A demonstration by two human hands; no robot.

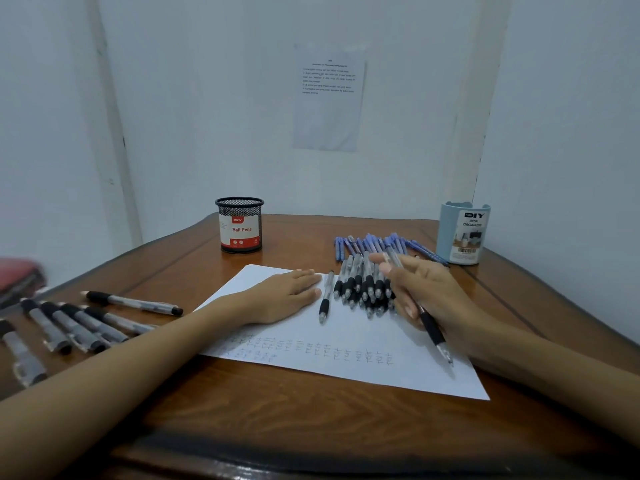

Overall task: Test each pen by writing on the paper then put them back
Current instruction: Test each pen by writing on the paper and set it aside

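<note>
A white sheet of paper (349, 372) lies on the wooden table, with rows of pen marks along its near part. My left hand (287, 296) rests flat on the paper's far left area, fingers straight. My right hand (419, 289) holds a black-grip pen (434, 336) above the paper's right side, its tip pointing down toward me. A pile of black-grip pens (363, 285) lies on the paper's far edge, one single pen (325, 297) apart beside my left hand. Several more black pens (79, 323) lie on the table at the left.
A black mesh cup labelled Ball Pens (240, 225) stands at the back centre. A pale blue desk organizer (462, 233) stands at the back right, with blue pens (377, 244) spread beside it. A red object (19, 275) lies at the far left edge.
</note>
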